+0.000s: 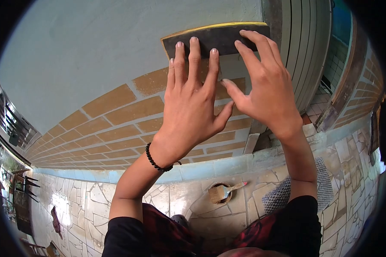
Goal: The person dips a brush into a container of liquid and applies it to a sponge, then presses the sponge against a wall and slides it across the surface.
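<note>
The left hand [188, 105], fingers splayed and grasping nothing, rests fingertips [180, 45] on a dark strip [225, 40] lying against the wall [94, 51], at the brown bricks' [109, 100] upper edge, probably to keep it flat. On the floor [90, 192], a bowl [230, 197] bears a brush [224, 192], handle past the rim; other contents cannot be told. The right hand [268, 96], its grip likewise unclosed, touches the strip, likely steadying it.
</note>
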A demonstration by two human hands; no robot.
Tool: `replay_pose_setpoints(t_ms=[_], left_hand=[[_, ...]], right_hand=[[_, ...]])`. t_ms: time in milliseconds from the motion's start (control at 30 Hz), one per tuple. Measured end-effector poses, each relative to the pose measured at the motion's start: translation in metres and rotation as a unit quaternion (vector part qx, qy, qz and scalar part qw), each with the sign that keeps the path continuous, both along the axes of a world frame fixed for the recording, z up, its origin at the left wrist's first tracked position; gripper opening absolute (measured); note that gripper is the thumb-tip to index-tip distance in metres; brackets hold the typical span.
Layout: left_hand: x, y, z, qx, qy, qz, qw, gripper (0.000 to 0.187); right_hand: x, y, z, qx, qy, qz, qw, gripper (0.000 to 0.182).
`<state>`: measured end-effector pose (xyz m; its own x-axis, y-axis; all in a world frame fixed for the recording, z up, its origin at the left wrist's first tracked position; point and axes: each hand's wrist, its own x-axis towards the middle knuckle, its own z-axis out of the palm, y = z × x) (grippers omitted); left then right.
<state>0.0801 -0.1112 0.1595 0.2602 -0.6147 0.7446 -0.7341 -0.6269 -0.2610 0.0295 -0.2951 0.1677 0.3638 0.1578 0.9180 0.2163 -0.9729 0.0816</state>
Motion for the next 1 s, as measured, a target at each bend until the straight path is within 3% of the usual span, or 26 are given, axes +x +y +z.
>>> replay_pose_setpoints(t_ms=[267, 567, 667, 767, 1000], left_hand=[[0.008, -0.009, 0.0, 0.01, 0.002, 0.025, 1.0, 0.089], [0.011, -0.015, -0.007, 0.01, -0.02, 0.03, 0.999, 0.093], [0.01, -0.008, -0.006, 0.007, -0.016, 0.012, 1.0, 0.094], [0.004, 0.0, 0.0, 0.018, 0.01, 0.021, 1.0, 0.093], [-0.001, 0.002, 0.005, 0.022, 0.011, 0.02, 0.999, 0.092]], right_hand=[[0.032, 0.001, -0.009, 0.006, -0.07, -0.003, 0.998, 0.061], [0.031, -0.003, -0.002, 0.013, -0.08, 0.002, 0.997, 0.049], [0.025, -0.012, 0.0, 0.024, -0.06, 0.037, 0.997, 0.053], [0.017, -0.022, 0.005, -0.021, -0.077, 0.021, 0.997, 0.044], [0.025, -0.04, 0.008, -0.031, -0.145, 0.038, 0.988, 0.046]])
